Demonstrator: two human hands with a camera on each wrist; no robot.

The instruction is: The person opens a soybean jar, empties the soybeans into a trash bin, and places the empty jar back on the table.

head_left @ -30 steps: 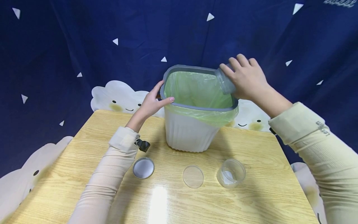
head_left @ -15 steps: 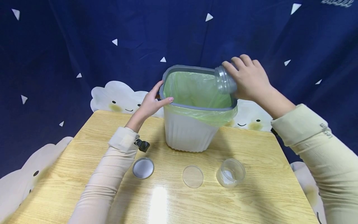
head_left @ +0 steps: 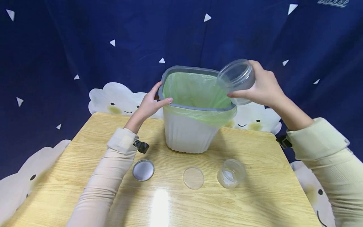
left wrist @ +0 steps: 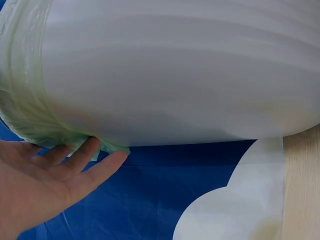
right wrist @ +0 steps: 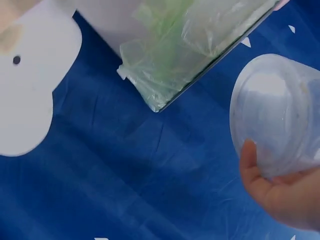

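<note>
A white trash can [head_left: 188,130] with a grey rim and a green liner bag [head_left: 195,90] stands at the back of the table. My left hand [head_left: 147,105] holds its left side, with the thumb over the front rim. In the left wrist view, fingers [left wrist: 95,175] reach along the liner's overhanging edge. Above the can's right side, my right hand [head_left: 262,85] grips a clear plastic jar [head_left: 241,78]. The jar has no lid on and is tilted, its round mouth facing up and left. In the right wrist view the jar [right wrist: 270,110] looks see-through, with nothing visible inside.
On the wooden table [head_left: 90,151] lie a silver-rimmed round lid [head_left: 143,170] and a clear round lid [head_left: 193,178]. A second clear jar [head_left: 231,173] with something white in it stands to their right. A dark blue curtain [head_left: 136,41] hangs behind.
My right hand has swung the jar from tipped mouth-down over the bin to a more upright tilt, moving slightly right. The left hand keeps its place on the trash can.
</note>
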